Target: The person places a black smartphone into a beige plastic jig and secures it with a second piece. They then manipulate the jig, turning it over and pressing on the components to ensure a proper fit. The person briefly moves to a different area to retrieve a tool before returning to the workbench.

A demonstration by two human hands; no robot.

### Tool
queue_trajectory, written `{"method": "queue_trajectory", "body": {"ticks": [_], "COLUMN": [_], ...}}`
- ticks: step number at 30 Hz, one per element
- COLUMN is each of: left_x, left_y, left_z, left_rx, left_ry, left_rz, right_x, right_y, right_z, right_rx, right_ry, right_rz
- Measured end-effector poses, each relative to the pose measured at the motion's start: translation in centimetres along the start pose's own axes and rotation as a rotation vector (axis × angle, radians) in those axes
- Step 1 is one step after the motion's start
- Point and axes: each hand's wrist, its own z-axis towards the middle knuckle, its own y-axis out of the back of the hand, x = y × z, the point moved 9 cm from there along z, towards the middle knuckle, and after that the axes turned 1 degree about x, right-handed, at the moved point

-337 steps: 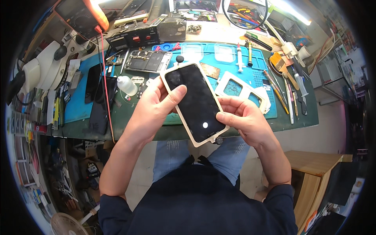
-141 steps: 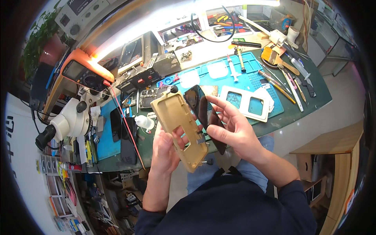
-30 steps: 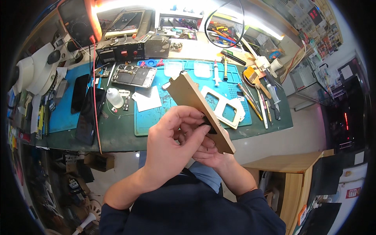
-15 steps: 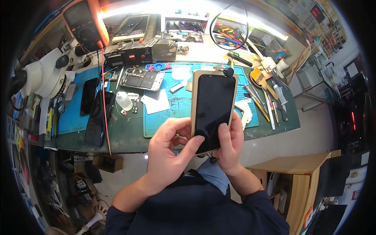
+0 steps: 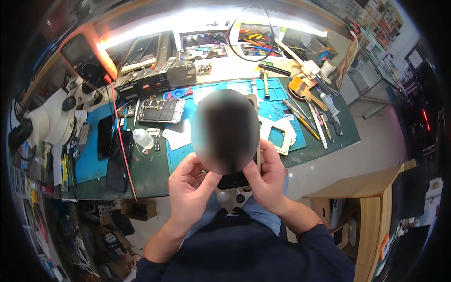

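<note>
You've got your left hand (image 5: 191, 189) and right hand (image 5: 268, 181) gripping that black phone (image 5: 231, 182) in its tan holder (image 5: 254, 99), thumbs up top. Forearms (image 5: 164, 239) angle inward.

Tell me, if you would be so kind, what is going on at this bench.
Someone at a workbench is holding a black phone set in a tan frame. The right hand grips the frame's right edge; the left hand is at the lower left, its exact grip hidden by a blur that covers most of the phone. Beyond them, to the left, an opened phone lies near a white bottle; to the right, a white cut-out frame rests on a blue mat.
</note>
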Motion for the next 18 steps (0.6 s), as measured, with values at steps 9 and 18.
{"method": "queue_trajectory", "body": {"ticks": [9,18], "left_x": [0.5,2.0], "left_y": [0.9,0.5], "left_z": [-0.5,-1.4], "left_rx": [-0.001,0.104], "left_ry": [0.042,0.114], "left_rz": [0.045,0.192], "right_x": [-0.1,-3.1], "right_y": [0.4,1.3], "right_z": [0.3,-0.9], "right_rx": [0.049,-0.006], "right_ry": [-0.064,-0.202], "right_rz": [-0.061,0.162]}}
